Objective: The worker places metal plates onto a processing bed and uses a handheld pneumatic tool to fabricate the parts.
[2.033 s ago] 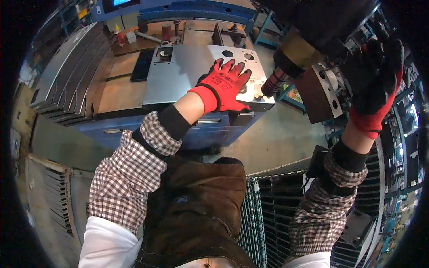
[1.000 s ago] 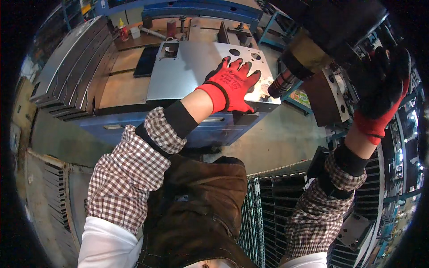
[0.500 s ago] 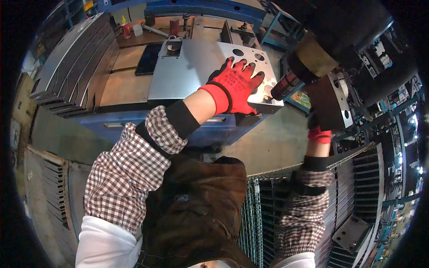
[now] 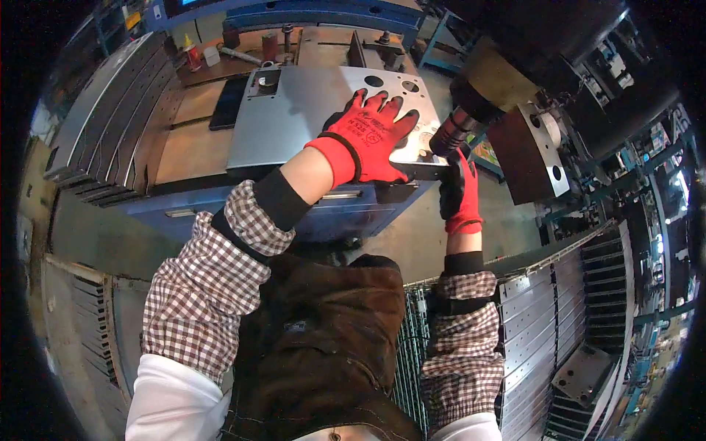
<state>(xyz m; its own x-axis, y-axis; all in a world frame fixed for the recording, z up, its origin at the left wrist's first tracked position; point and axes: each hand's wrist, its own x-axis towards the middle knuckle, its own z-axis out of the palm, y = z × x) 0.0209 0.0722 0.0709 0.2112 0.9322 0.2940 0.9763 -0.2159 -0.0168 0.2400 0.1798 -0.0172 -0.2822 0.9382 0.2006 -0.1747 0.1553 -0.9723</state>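
Note:
A flat silver metal panel with round holes toward its right end lies on the workbench. My left hand, in a red glove with dark fingertips, rests on top of the panel with its fingers spread. My right hand, gloved alike, is at the panel's front right corner, just below the dark spindle tip of a machine. Its fingers point upward and are partly hidden, so whether they grip the edge cannot be told. The spindle tip stands over the panel's right end, close to several small holes.
Several similar bent panels stand stacked at the bench's left. A dark flat slab, a red bottle and a hammer lie behind. The machine's drilled plate hangs right. A wire rack of metal parts stands beside me.
My right hand has moved left, from below the machine's hanging plate to the panel's right corner. My left hand stays flat on the panel. The whole view has shifted slightly.

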